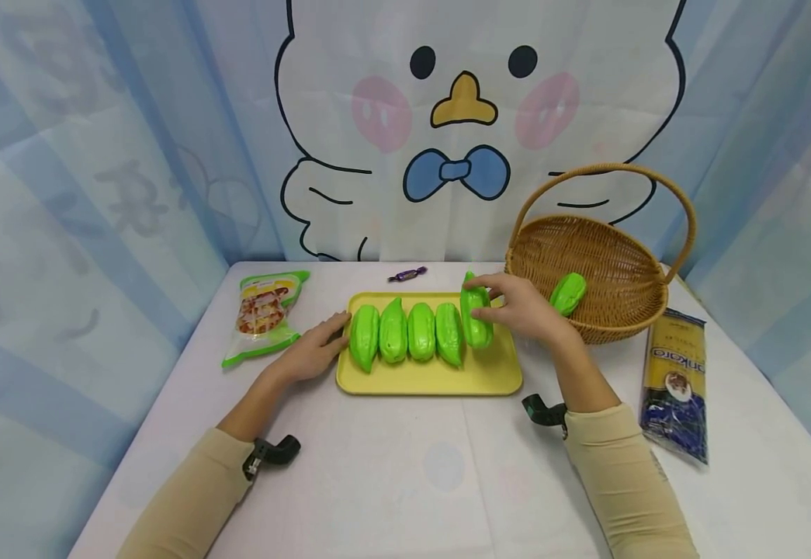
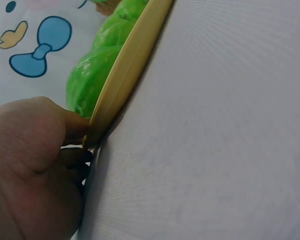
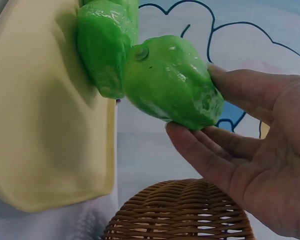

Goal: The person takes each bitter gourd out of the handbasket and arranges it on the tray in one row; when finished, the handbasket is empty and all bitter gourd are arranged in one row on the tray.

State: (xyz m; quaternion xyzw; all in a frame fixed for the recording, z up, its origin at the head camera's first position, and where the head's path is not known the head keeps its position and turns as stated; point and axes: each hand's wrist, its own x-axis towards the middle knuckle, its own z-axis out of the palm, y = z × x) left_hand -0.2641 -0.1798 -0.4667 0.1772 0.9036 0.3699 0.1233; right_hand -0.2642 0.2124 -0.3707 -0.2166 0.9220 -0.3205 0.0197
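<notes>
My right hand holds a glossy green elongated toy fruit between thumb and fingertips, over the right end of a yellow tray. In the right wrist view that held fruit overlaps the neighbouring green fruit. Several more green toy fruits lie side by side across the tray. At the tray's left edge, my left hand touches the rim with its fingertips. The left wrist view shows its thumb right at the tray rim, the other fingers partly hidden in shadow.
Behind my right hand a wicker basket leans back with one green fruit inside. A yellow and blue pasta packet lies right of it. A snack bag is at left, a purple wrapped candy behind the tray.
</notes>
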